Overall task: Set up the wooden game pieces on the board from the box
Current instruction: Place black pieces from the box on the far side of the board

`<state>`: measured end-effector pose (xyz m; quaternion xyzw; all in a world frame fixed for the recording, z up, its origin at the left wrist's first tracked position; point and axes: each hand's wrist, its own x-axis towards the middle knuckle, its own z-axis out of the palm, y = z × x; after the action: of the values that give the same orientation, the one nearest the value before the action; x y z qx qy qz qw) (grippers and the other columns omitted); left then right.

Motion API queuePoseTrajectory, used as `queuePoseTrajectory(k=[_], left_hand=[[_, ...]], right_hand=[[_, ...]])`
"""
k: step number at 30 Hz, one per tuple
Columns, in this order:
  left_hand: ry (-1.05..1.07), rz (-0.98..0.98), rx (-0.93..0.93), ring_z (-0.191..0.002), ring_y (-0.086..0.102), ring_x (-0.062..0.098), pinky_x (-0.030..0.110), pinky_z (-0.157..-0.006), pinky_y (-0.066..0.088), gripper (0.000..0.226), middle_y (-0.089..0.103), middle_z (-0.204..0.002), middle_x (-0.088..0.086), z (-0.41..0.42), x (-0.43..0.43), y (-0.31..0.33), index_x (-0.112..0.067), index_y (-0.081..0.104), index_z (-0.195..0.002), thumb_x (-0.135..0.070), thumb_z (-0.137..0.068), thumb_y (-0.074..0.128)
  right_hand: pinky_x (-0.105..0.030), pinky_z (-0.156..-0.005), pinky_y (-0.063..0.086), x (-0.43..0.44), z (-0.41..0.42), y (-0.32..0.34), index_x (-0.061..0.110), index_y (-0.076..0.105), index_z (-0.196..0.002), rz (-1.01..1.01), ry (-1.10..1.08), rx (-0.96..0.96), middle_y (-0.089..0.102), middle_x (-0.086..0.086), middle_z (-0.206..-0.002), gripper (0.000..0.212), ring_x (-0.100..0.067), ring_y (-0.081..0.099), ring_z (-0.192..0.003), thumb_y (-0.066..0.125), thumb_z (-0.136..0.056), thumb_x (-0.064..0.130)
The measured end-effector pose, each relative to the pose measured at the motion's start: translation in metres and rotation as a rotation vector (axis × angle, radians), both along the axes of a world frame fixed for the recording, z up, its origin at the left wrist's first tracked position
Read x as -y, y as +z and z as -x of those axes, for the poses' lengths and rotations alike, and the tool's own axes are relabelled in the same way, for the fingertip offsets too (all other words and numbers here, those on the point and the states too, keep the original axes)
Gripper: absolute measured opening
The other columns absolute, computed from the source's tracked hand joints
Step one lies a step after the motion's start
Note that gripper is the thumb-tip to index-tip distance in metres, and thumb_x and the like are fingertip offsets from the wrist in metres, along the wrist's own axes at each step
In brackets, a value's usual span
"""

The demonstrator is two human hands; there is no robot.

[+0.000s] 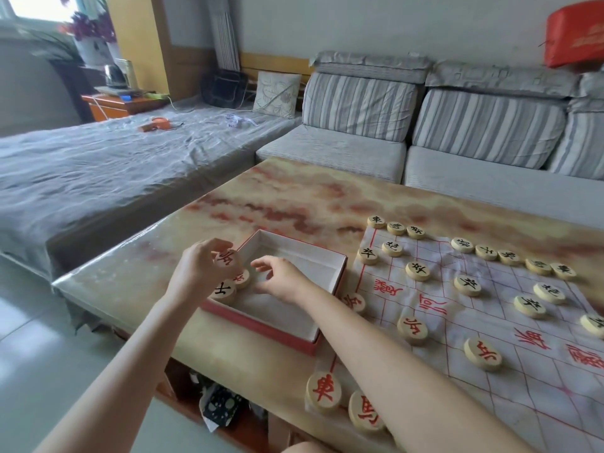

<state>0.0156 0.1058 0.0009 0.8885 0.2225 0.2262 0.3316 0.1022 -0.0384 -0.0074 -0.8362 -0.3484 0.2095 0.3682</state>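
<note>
**Two discs in the box, one in the left hand**

On my feed the room fills the far half. A bed under a crumpled grey cover (98, 165) is at ten o'clock, a grey striped fabric sofa (359, 109) runs from twelve to two, and pale floor tiles (39, 338) show at eight. The low table with a glossy cream top veined in red (294, 197) runs from the centre out to four o'clock. At three to five o'clock on it lies the board, a creased white sheet ruled with a red grid (523, 380). Just beside it, at its nine o'clock, sits the shallow cardboard box, red outside and white inside (261, 325).

I count two hands. The left hand (199, 273) is over the box's ten o'clock corner, fingers pinching one round pale wooden disc with a red character (225, 258). The right hand (282, 279) is inside the box with its fingers loosely spread, and I see nothing between them. The hands are near each other but apart.

Below the left hand two discs lie in the box, one black-lettered disc (224, 291) and one red-lettered disc (242, 278).

On the board's far side I count fifteen black-lettered pieces (417, 271): eight in the back row, then two, then five. On the near side five red-lettered pieces (412, 330) show. Three form a row, one of them partly hidden by the right forearm, and two lie at six o'clock.
</note>
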Motion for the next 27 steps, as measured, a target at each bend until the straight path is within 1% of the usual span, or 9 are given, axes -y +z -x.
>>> queuePoseTrajectory(k=[3, 5, 11, 14, 17, 20, 23, 24, 27], left_hand=[[0.014, 0.004, 0.009, -0.097, 0.062, 0.019, 0.035, -0.087, 0.050, 0.050, 0.067, -0.106, 0.002, 0.003, -0.004, -0.001, -0.021, 0.064, -0.109, -0.022, -0.062, 0.082], [0.017, 0.007, 0.021, -0.098, 0.061, 0.019, 0.032, -0.085, 0.050, 0.049, 0.066, -0.107, 0.002, 0.005, -0.005, -0.002, -0.021, 0.064, -0.109, -0.023, -0.063, 0.082], [0.005, 0.022, 0.025, -0.098, 0.062, 0.018, 0.030, -0.083, 0.049, 0.049, 0.065, -0.109, 0.004, 0.006, -0.006, -0.003, -0.020, 0.064, -0.109, -0.018, -0.063, 0.082], [-0.002, 0.033, 0.017, -0.095, 0.061, 0.015, 0.028, -0.082, 0.048, 0.048, 0.065, -0.109, 0.001, 0.006, -0.003, -0.002, -0.022, 0.064, -0.108, -0.017, -0.064, 0.081], [-0.017, 0.044, 0.029, -0.094, 0.061, 0.015, 0.028, -0.081, 0.048, 0.045, 0.066, -0.107, 0.001, 0.005, 0.007, 0.000, -0.021, 0.065, -0.106, -0.017, -0.064, 0.081], [-0.051, 0.052, 0.030, -0.095, 0.061, 0.016, 0.026, -0.081, 0.046, 0.044, 0.066, -0.107, 0.002, 0.001, 0.021, 0.002, -0.019, 0.065, -0.107, -0.017, -0.065, 0.080], [-0.078, 0.043, 0.019, -0.096, 0.060, 0.016, 0.023, -0.083, 0.043, 0.044, 0.066, -0.109, 0.001, -0.004, 0.040, 0.011, -0.018, 0.065, -0.108, -0.018, -0.066, 0.079], [-0.088, 0.036, 0.020, -0.096, 0.060, 0.017, 0.024, -0.085, 0.043, 0.044, 0.066, -0.109, 0.001, -0.007, 0.048, 0.014, -0.018, 0.065, -0.108, -0.018, -0.066, 0.079], [-0.141, 0.032, 0.041, -0.096, 0.062, 0.018, 0.025, -0.086, 0.045, 0.047, 0.066, -0.109, 0.000, -0.015, 0.075, 0.021, -0.018, 0.064, -0.110, -0.016, -0.066, 0.079]], right_hand=[[-0.034, -0.107, 0.032, -0.019, 0.000, -0.008, 0.016, 0.044, -0.136, 0.081, 0.007, 0.068, 0.043, -0.011, -0.136, 0.060, -0.026, 0.034, -0.129, 0.068, -0.081, 0.021], [-0.034, -0.109, 0.027, -0.026, -0.002, -0.013, 0.018, 0.042, -0.138, 0.078, -0.006, 0.095, 0.040, -0.012, -0.136, 0.061, -0.027, 0.027, -0.131, 0.066, -0.082, 0.024], [-0.032, -0.102, 0.031, -0.032, -0.004, -0.018, 0.015, 0.053, -0.124, 0.046, -0.001, 0.156, 0.043, -0.011, -0.124, 0.049, -0.026, 0.035, -0.123, 0.069, -0.078, 0.025], [-0.027, -0.089, 0.039, -0.019, -0.008, -0.016, 0.013, 0.055, -0.114, -0.016, -0.053, 0.106, 0.047, -0.007, -0.119, 0.047, -0.019, 0.046, -0.110, 0.075, -0.073, 0.023], [-0.022, -0.078, 0.035, 0.004, -0.011, -0.011, 0.013, 0.054, -0.116, -0.098, -0.104, 0.059, 0.047, -0.004, -0.114, 0.051, -0.013, 0.046, -0.095, 0.077, -0.071, 0.021], [-0.020, -0.078, 0.033, 0.031, -0.012, -0.002, 0.015, 0.052, -0.123, -0.114, -0.114, 0.104, 0.045, -0.002, -0.113, 0.056, -0.012, 0.043, -0.092, 0.075, -0.073, 0.022], [-0.016, -0.070, 0.032, 0.062, -0.006, 0.007, 0.015, 0.055, -0.120, -0.140, -0.158, 0.144, 0.047, 0.000, -0.108, 0.053, -0.011, 0.044, -0.090, 0.077, -0.072, 0.023], [-0.016, -0.071, 0.034, 0.074, -0.003, 0.009, 0.016, 0.056, -0.117, -0.148, -0.180, 0.155, 0.049, -0.001, -0.109, 0.052, -0.011, 0.045, -0.092, 0.077, -0.071, 0.024], [-0.026, -0.088, 0.040, 0.118, 0.007, 0.012, 0.018, 0.057, -0.115, -0.163, -0.235, 0.182, 0.051, -0.002, -0.113, 0.050, -0.016, 0.047, -0.105, 0.078, -0.070, 0.026]])
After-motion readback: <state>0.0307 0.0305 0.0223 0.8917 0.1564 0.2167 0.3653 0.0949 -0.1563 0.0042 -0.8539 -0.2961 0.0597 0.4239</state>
